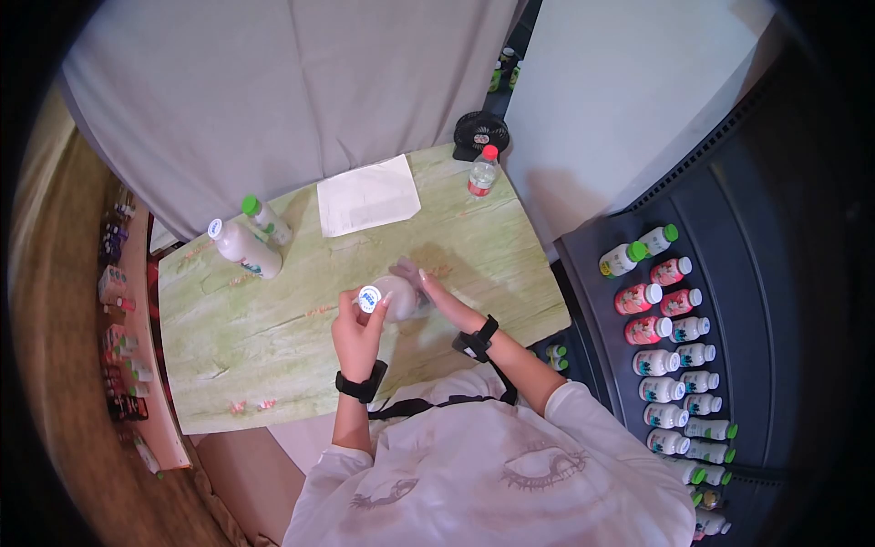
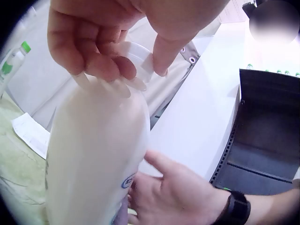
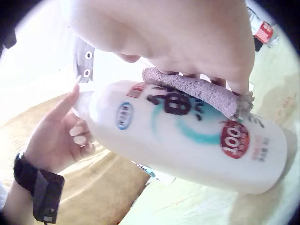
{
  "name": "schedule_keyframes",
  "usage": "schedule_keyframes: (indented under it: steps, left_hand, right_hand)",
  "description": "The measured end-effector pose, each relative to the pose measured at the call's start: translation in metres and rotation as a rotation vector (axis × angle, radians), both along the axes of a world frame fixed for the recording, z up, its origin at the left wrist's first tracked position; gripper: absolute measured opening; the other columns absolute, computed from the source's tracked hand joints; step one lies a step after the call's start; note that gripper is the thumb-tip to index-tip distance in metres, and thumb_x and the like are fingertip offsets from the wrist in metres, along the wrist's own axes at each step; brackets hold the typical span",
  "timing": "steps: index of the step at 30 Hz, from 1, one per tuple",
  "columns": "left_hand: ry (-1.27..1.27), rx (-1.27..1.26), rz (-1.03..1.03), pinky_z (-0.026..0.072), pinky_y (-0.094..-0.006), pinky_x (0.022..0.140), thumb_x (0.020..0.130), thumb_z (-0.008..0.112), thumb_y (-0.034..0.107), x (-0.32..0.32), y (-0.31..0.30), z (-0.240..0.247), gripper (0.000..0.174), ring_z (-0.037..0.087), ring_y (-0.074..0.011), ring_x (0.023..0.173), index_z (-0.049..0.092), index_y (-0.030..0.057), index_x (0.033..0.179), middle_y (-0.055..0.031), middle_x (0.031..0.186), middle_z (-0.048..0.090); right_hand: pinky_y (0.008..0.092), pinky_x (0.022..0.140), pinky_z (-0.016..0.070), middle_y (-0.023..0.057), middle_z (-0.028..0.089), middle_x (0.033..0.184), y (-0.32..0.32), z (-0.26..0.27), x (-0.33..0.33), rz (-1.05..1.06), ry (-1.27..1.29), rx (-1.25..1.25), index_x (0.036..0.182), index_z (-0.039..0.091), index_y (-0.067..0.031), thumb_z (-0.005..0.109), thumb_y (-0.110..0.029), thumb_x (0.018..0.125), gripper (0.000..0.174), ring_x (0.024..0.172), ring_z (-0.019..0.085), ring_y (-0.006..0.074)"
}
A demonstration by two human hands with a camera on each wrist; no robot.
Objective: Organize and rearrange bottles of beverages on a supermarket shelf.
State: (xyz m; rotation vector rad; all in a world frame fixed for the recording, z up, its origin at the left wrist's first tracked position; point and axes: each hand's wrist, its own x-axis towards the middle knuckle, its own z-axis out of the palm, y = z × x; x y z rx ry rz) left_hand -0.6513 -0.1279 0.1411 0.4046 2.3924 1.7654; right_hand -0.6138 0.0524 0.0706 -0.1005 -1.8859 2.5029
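A large white bottle (image 3: pixel 201 161) with dark lettering, a teal swirl and a red round label stands at the near middle of the table in the head view. My left hand (image 1: pixel 354 330) grips it by its white cap (image 1: pixel 369 299), fingers and thumb curled round the neck in the left wrist view. My right hand (image 2: pixel 176 197) holds a folded grey-purple cloth (image 3: pixel 201 91) against the bottle's side. In the right wrist view the cloth lies between the fingers and the printed surface, partly covering the lettering.
Another white bottle (image 1: pixel 246 251) and a smaller green-capped bottle (image 1: pixel 267 223) stand at the table's back left. A paper sheet (image 1: pixel 369 196) lies at the back, with a red-capped clear bottle (image 1: pixel 482 171) and black fan (image 1: pixel 480 135) further right. Shelves (image 1: pixel 738 301) of bottles flank the right.
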Motion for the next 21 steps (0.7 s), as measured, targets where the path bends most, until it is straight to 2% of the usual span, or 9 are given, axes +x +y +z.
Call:
schedule_keyframes:
  steps: [2,5,8,11,13,15,17,21]
  left_hand:
    - [-0.013,-0.026,0.026,0.0390,-0.0223,0.049,0.089,0.073,0.020,0.000,0.000,0.001,0.032,0.053,-0.0059,0.053,0.054,0.0013,0.106,-0.0047,0.062,0.062]
    - [0.009,0.018,0.055,0.0381,-0.0228,0.048,0.088,0.074,0.020,-0.001,0.001,-0.011,0.035,0.053,-0.0060,0.052,0.052,0.0019,0.108,-0.0053,0.060,0.062]
    - [-0.003,0.025,-0.006,0.0434,-0.0215,0.050,0.090,0.072,0.014,-0.002,0.000,-0.010,0.036,0.058,-0.0070,0.056,0.048,0.0013,0.114,-0.0048,0.069,0.064]
    - [0.016,0.068,-0.054,0.0452,-0.0218,0.052,0.089,0.072,0.012,0.002,-0.001,-0.006,0.038,0.059,-0.0080,0.058,0.047,0.0011,0.116,-0.0062,0.072,0.066]
    - [0.002,0.077,-0.079,0.0458,-0.0222,0.053,0.089,0.072,0.011,0.001,-0.002,-0.004,0.038,0.060,-0.0085,0.059,0.048,0.0010,0.116,-0.0072,0.074,0.067]
    - [0.001,0.066,-0.094,0.0465,-0.0231,0.055,0.088,0.073,0.011,0.000,-0.003,-0.005,0.038,0.063,-0.0100,0.061,0.048,0.0009,0.115,-0.0090,0.073,0.068]
    - [0.012,0.035,-0.101,0.0474,-0.0246,0.057,0.086,0.075,0.012,-0.003,-0.005,-0.007,0.039,0.067,-0.0124,0.064,0.050,0.0008,0.114,-0.0118,0.072,0.070]
    - [0.046,0.024,-0.101,0.0468,-0.0245,0.057,0.086,0.075,0.012,-0.003,-0.004,-0.008,0.038,0.066,-0.0119,0.063,0.050,0.0006,0.112,-0.0108,0.072,0.069]
  right_hand:
    - [0.0345,0.115,0.0270,0.0128,0.042,0.150,-0.003,0.009,-0.005,0.042,0.034,0.015,0.149,0.031,0.0026,0.025,-0.047,0.106,0.067,0.134,0.042,0.0254]
    - [0.0368,0.115,0.0240,0.0136,0.043,0.147,-0.014,-0.004,-0.015,0.002,0.220,0.146,0.145,0.038,0.0025,0.027,-0.040,0.106,0.059,0.134,0.038,0.0270]
    - [0.0388,0.116,0.0202,0.0145,0.043,0.144,-0.020,0.013,-0.012,-0.025,0.241,0.447,0.140,0.042,0.0025,0.028,-0.035,0.107,0.053,0.137,0.032,0.0294]
    - [0.0379,0.116,0.0212,0.0127,0.042,0.146,-0.023,0.032,-0.004,-0.060,0.282,0.525,0.139,0.043,0.0024,0.026,-0.037,0.107,0.053,0.137,0.034,0.0273]
    - [0.0370,0.117,0.0203,0.0116,0.041,0.147,-0.017,0.010,-0.015,0.038,0.186,0.220,0.142,0.040,0.0015,0.024,-0.040,0.107,0.056,0.138,0.033,0.0258]
    - [0.0364,0.117,0.0205,0.0109,0.041,0.149,-0.010,0.000,-0.019,0.107,0.147,0.047,0.144,0.038,0.0008,0.021,-0.043,0.107,0.060,0.139,0.033,0.0244]
    - [0.0362,0.117,0.0220,0.0107,0.040,0.150,-0.004,0.037,-0.011,0.146,0.168,0.005,0.147,0.035,0.0002,0.019,-0.047,0.107,0.064,0.139,0.035,0.0232]
    - [0.0365,0.117,0.0226,0.0122,0.040,0.151,0.005,0.013,-0.007,0.099,0.074,0.077,0.150,0.031,-0.0001,0.016,-0.053,0.105,0.070,0.139,0.036,0.0235]
